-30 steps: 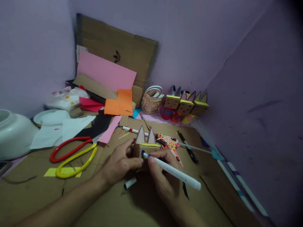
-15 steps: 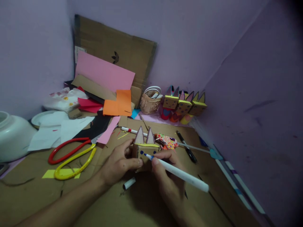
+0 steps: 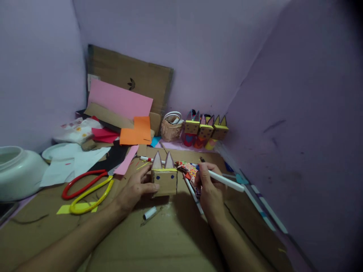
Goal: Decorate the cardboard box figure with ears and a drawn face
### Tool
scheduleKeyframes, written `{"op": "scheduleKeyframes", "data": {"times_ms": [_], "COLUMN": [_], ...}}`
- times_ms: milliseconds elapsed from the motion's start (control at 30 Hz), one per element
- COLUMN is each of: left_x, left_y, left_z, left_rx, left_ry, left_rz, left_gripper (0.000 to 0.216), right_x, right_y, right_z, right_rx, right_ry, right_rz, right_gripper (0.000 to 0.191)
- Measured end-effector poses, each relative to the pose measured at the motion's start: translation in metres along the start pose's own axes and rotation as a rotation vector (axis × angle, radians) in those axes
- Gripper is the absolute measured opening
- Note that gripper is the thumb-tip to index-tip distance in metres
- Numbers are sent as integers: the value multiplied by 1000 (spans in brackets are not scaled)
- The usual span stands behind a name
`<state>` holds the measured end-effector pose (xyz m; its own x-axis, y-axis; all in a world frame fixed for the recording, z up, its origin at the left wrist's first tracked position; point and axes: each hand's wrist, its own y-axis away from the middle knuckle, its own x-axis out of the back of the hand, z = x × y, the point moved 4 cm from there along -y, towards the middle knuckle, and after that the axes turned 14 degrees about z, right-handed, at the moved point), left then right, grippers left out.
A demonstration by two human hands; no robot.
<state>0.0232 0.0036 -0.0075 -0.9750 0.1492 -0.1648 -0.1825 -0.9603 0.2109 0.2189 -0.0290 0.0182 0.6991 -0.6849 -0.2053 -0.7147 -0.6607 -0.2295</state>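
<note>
Grip: left hand (image 3: 137, 190) is grasping the eared box (image 3: 165, 186) by its left side, thumb lying over the lower front, fingers reaching behind; right hand (image 3: 210, 189) is pinching a white marker (image 3: 227, 180), tip pointing away from the box. Change, largest first: the right hand is leaving the face it was covering half a second ago and now lying to the right of the box; the box is standing upright, whether touching down being hard to tell; blue dots (image 3: 172, 176) are showing on its front, one below each ear. Bearing on the work: the drawing appears to be pausing, the face lying open to view. Edges and room: cardboard mat (image 3: 136, 245), spreading around the box, its widest open stretch running along the near side; scissors (image 3: 82, 212), red and yellow handles, lying left of the box, well apart; floral-patterned piece (image 3: 187, 169), lying just right of and behind the box, crowding that side; slim white stick (image 3: 193, 194), slanting to the right of the box, narrowing the gap before the right hand; marker cap (image 3: 149, 212), lying near, just in front of the box.
</note>
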Motion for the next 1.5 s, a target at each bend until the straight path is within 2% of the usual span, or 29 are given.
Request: {"op": "scheduleKeyframes", "data": {"times_ms": [200,300,500,633,700,833,933,1067,1200,1367,1500], "left_x": [2,5,21,29,25,2,-6,-9,-9,-3,0], "left_y": [-5,-9,-11,8,23,46,54,57,54,44,42], "left_z": [-1,-2,6,27,38,38,24,15,23,31,31], "left_rx": [-45,-73,-232,-346,-413,-473,-443,-428,-458,-502,-498], "left_ry": [-63,-128,-425,-696,-827,-1057,-1197,-1265,-1253,-973,-858], "left_rz": [23,69,313,486,523,246,135,89,65,70,96], "left_gripper": [75,68,51,49,40,20,16,13,7,8,11], "right_x": [-4,-6,-8,-8,-7,-5,-5,-6,-8,-9,-8], "right_y": [4,5,9,10,10,9,10,17,27,37,42], "right_z": [9,17,23,19,17,14,11,5,-1,-2,-1], "right_rx": [-99,-141,-150,-156,-155,-137,-119,-99,-154,-229,-163], "right_ry": [-37,-60,-80,-111,-131,-148,-140,-116,-151,-262,-191], "right_rz": [-96,-128,-156,-153,-147,-145,-156,-188,-246,-314,-390], "right_gripper": [43,43,39,37,38,38,37,35,30,24,26]}}
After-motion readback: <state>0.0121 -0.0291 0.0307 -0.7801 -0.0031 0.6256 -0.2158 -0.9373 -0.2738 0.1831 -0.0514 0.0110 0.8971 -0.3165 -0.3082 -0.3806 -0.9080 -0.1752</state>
